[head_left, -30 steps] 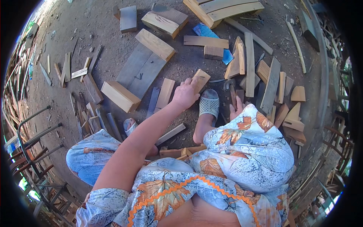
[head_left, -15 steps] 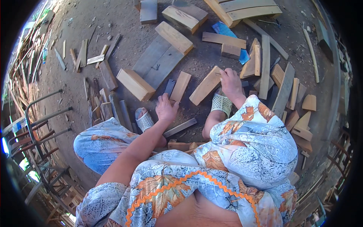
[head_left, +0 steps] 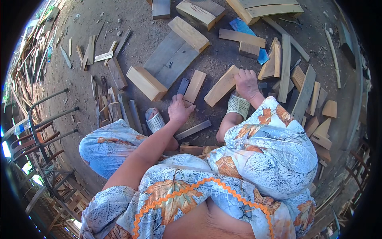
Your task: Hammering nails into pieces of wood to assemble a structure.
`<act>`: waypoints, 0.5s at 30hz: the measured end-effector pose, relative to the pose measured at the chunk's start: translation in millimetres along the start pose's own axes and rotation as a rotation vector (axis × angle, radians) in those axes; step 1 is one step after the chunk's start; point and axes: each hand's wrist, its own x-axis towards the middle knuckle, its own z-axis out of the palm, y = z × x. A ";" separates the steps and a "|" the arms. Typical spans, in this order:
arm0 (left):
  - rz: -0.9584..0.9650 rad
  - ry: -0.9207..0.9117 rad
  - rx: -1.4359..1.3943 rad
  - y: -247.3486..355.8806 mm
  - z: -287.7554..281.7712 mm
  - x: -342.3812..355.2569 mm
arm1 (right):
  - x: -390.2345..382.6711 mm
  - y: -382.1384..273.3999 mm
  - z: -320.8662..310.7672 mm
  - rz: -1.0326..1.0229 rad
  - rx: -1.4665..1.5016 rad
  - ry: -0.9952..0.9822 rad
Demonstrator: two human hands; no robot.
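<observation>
My left hand is curled at the lower end of a short pale plank and a narrow dark strip; what is in its fingers is too small to make out. My right hand grips the upper end of a light wooden block, which lies slanted between my feet. A perforated pale slipper is below that hand, another below and left of my left hand. A grey board with pale end blocks lies just beyond my left hand.
Scrap wood is strewn around me on the dirt ground, with a blue sheet among it. More offcuts lie by my left knee. A dark metal frame stands at far left. Wood piles line both edges.
My left hand left the light block and moved down-left to the short plank. My right hand came up from a hammer to grip the block, which has turned and lies more slanted.
</observation>
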 end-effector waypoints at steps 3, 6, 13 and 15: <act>-0.004 -0.015 0.006 -2.1 2.2 0.0 | 2.8 1.2 1.0 -0.021 -0.009 -0.022; -0.001 -0.019 -0.035 -10.2 7.4 -2.5 | 1.6 2.8 -0.2 -0.039 -0.004 0.028; 0.085 0.050 -0.178 -30.9 14.1 -1.1 | 17.8 -10.6 -8.4 0.079 -0.164 -0.297; 0.092 0.046 -0.211 -32.3 12.8 -2.0 | 27.9 -13.6 -10.8 0.131 -0.150 -0.380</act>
